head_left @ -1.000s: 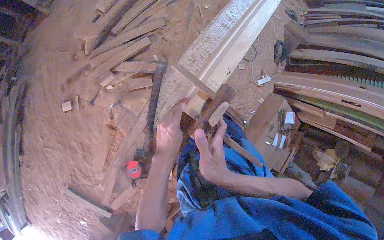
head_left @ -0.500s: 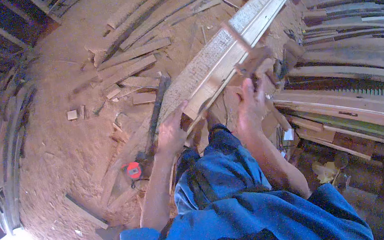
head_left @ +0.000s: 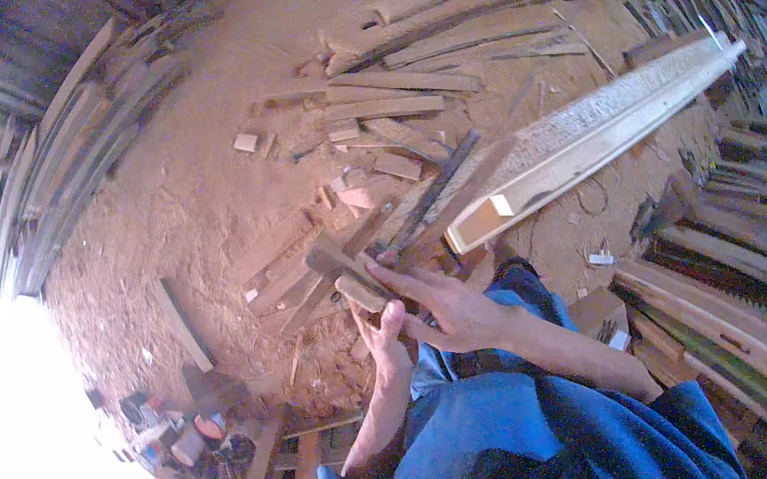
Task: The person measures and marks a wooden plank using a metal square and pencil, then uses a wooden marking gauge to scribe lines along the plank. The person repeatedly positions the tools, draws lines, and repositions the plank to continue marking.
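Observation:
Both of my hands meet in front of my body on a small brown wooden tool (head_left: 364,293), a rounded block with a flat bar across its far side. My left hand (head_left: 385,346) grips it from below, thumb up along the near side. My right hand (head_left: 451,309) reaches across from the right, its fingers closed on the tool's right side. The fingers hide part of it, and its exact kind is unclear. Just beyond my right hand lies the near end of a long pale timber (head_left: 582,153), with a recessed end. A dark bar (head_left: 441,189) lies to its left.
Offcuts (head_left: 397,166) and long curved slabs (head_left: 506,1) lie on the sawdust-covered floor ahead. Stacked boards stand at the left (head_left: 72,165) and right (head_left: 721,315). A loose strip (head_left: 183,324) and a pile of small items (head_left: 179,441) lie at the lower left.
My left hand has left the timber's near end and now grips the wooden tool. My right hand has come left, bringing the tool close to my body. My view has turned left.

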A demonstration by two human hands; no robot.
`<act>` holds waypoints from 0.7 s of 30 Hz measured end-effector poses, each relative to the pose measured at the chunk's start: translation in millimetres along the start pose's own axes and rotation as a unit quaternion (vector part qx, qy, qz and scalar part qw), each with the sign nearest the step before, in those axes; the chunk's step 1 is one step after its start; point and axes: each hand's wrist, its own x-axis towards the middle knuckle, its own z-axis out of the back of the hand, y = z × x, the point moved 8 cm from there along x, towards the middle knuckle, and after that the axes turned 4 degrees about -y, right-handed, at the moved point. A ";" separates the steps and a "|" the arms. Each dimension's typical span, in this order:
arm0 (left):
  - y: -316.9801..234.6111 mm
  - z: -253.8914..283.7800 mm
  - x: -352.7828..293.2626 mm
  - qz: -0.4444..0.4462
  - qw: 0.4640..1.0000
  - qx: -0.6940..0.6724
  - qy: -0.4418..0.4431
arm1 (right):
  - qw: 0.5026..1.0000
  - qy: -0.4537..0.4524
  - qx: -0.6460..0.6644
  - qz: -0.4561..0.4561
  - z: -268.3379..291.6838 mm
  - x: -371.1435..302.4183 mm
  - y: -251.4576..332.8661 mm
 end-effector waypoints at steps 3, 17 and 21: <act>-3.1 48.9 -8.3 -0.008 0.992 0.016 -0.125 | 0.994 0.083 -0.056 0.049 -41.7 8.7 2.8; -14.9 190.9 60.9 -0.116 0.917 0.142 -0.354 | 0.956 -0.098 -0.109 -0.254 -24.9 -84.1 -163.6; -18.1 198.1 64.1 -0.114 0.883 0.243 -0.384 | 0.941 -0.217 -0.097 -0.243 -32.7 -106.6 -250.6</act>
